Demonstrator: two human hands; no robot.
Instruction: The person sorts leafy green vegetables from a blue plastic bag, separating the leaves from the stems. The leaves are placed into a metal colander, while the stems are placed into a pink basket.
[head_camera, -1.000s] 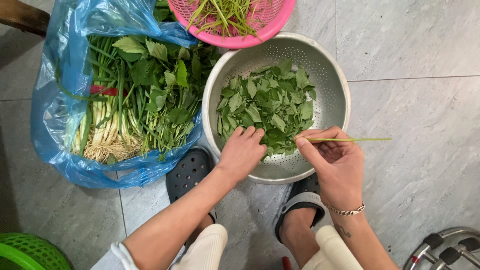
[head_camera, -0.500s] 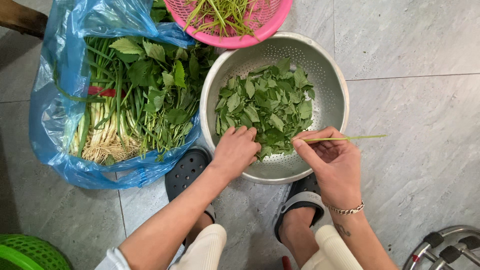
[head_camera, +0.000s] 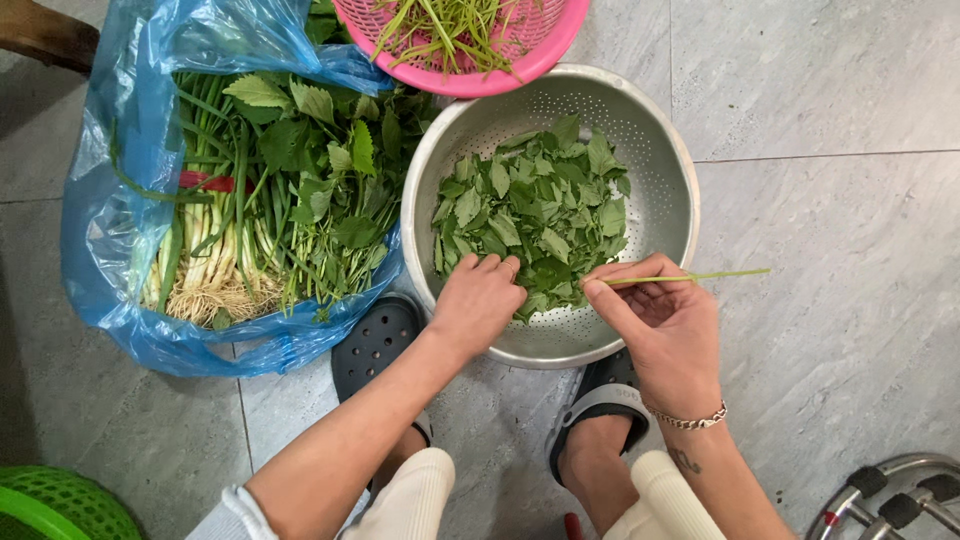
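Note:
A metal colander (head_camera: 660, 170) on the floor holds a pile of picked green leaves (head_camera: 530, 210). My left hand (head_camera: 478, 300) rests on the leaves at the colander's near rim, fingers curled down into them. My right hand (head_camera: 655, 330) pinches a thin bare green stem (head_camera: 690, 277) that points right across the rim. A pink basket (head_camera: 470, 40) of stripped stems overlaps the colander's far edge. To the left, a blue plastic bag (head_camera: 110, 230) lies open with a bundle of leafy herbs with roots (head_camera: 270, 200) inside.
I squat on grey floor tiles (head_camera: 830, 120), my feet in dark sandals (head_camera: 375, 340) just below the colander. A green basket (head_camera: 55, 505) shows at the bottom left and a metal stool frame (head_camera: 890, 495) at the bottom right.
My left hand has stayed on the leaves with small shifts. The right hand still holds the stem, moved slightly toward me.

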